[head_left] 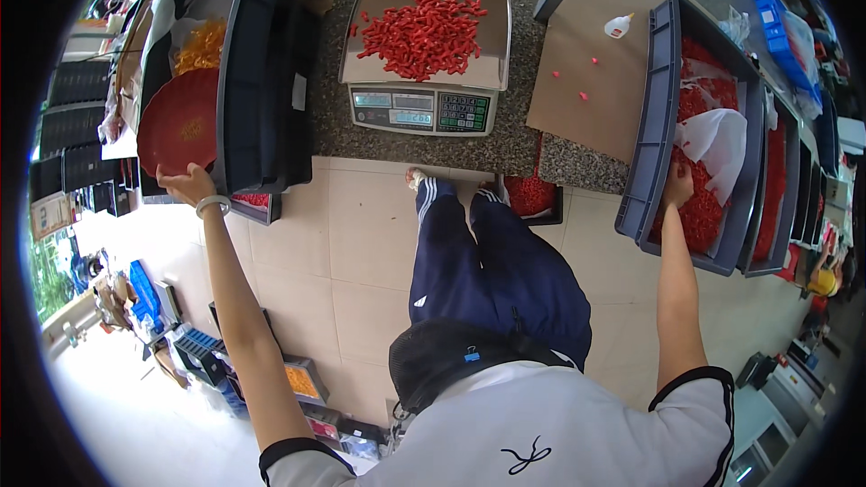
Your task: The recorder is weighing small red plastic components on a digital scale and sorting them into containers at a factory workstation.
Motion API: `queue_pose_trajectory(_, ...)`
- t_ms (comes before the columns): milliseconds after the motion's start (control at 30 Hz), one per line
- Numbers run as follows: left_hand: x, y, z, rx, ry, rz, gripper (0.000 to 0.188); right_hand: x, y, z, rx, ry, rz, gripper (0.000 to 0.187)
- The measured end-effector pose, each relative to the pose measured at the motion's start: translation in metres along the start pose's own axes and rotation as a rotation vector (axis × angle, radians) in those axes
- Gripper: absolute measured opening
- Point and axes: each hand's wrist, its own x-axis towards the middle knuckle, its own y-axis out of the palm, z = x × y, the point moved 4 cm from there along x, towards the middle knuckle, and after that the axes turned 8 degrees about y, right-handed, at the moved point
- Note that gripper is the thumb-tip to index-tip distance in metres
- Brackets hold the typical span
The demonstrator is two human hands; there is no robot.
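We gripped the red bowl (180, 122) by its rim with our left hand (187, 184), fingers closed, while our right hand (677, 188) dug into the red pieces (699, 207) in the grey bin (651, 117), its grip hidden.

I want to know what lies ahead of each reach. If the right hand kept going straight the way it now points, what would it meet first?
The right hand already reaches into the grey bin, among the small red parts. Going straight on, it would probably meet the white plastic sheet lying on those parts, though depth is hard to judge.

Digital scale (422, 110) heaped with red pieces (422, 32), cardboard sheet (591, 63), small glue bottle (618, 26), granite counter (406, 140)
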Motion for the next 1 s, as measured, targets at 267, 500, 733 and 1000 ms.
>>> queue_pose_trajectory(267,-0.001,-0.001,0.005,-0.028,-0.041,0.026,0.062,0.005,-0.094,-0.014,0.391,0.318,0.044,0.034)
queue_pose_trajectory(500,0.001,0.0,0.001,-0.016,-0.037,0.006,0.062,-0.016,-0.188,0.12,0.729,0.058,0.256,0.022)
queue_pose_trajectory(733,-0.001,0.001,0.001,-0.049,-0.066,0.022,0.062,-0.121,-0.104,0.334,0.77,-0.624,0.744,0.028)
queue_pose_trajectory(1000,0.003,0.001,0.006,-0.037,-0.022,-0.001,0.062,-0.244,0.018,0.47,0.547,-0.883,0.38,0.022)
